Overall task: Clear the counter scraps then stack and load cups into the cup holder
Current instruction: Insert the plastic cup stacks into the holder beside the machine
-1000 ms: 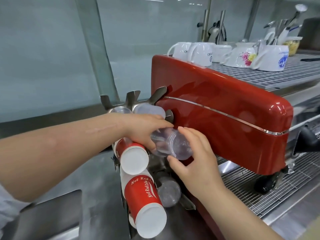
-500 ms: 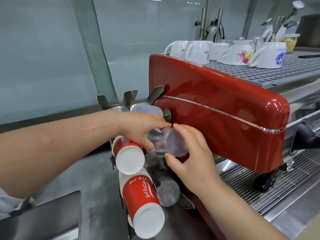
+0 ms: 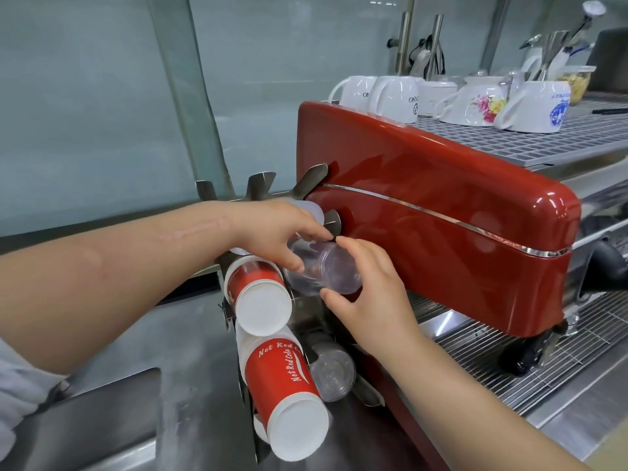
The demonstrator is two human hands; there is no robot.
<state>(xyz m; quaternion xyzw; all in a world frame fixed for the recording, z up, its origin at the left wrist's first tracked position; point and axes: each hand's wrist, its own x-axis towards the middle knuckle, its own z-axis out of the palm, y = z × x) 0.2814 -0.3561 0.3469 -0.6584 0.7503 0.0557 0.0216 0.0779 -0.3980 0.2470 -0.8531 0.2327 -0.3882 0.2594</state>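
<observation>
Clear cups (image 3: 324,271) | between left hand (image 3: 278,232), right hand (image 3: 370,287) | both gripping

Bright, even indoor light falls from overhead; thin strip reflections show on the glass panel (image 3: 102,96) above the left hand (image 3: 272,232). Glare spots and a long highlight sit on the red machine casing (image 3: 441,205) just right of the right hand (image 3: 370,294). Shadows under both hands are soft. Wide-angle bending curves the edges, and the mugs (image 3: 394,96) far beyond the hands look slightly soft, perhaps from motion.
</observation>
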